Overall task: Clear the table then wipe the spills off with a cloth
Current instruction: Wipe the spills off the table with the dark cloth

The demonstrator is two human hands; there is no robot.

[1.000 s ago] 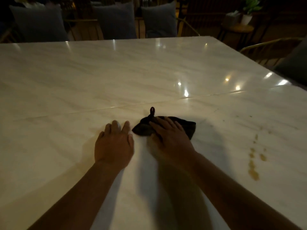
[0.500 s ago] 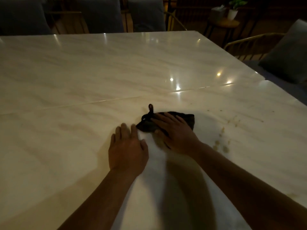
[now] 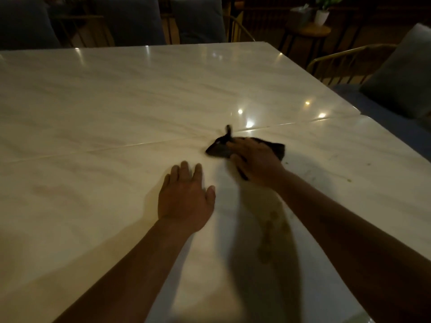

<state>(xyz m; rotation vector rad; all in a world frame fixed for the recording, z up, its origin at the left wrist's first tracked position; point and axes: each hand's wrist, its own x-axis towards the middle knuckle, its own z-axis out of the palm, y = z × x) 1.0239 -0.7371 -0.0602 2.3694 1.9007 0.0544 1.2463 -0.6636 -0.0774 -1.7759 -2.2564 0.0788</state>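
A dark cloth (image 3: 218,149) with a small loop at its far end lies on the white marble table (image 3: 140,94), just near the seam between two slabs. My right hand (image 3: 254,160) presses flat on the cloth with straight fingers, covering most of it. To the left and nearer me, my left hand (image 3: 186,197) rests palm down on the bare tabletop with fingers spread. Brownish spill spots (image 3: 268,231) show in the shadow under my right forearm, and faint specks (image 3: 348,180) lie further right.
Cushioned chairs (image 3: 130,19) line the far edge of the table. A metal-framed chair with a grey cushion (image 3: 401,73) stands at the right. A small round side table (image 3: 307,30) with a potted plant and tissue box is at the back right.
My right hand has slid the cloth to the right and away from me across the table. My left hand stays flat on the table. The spill spots now sit under my right forearm.
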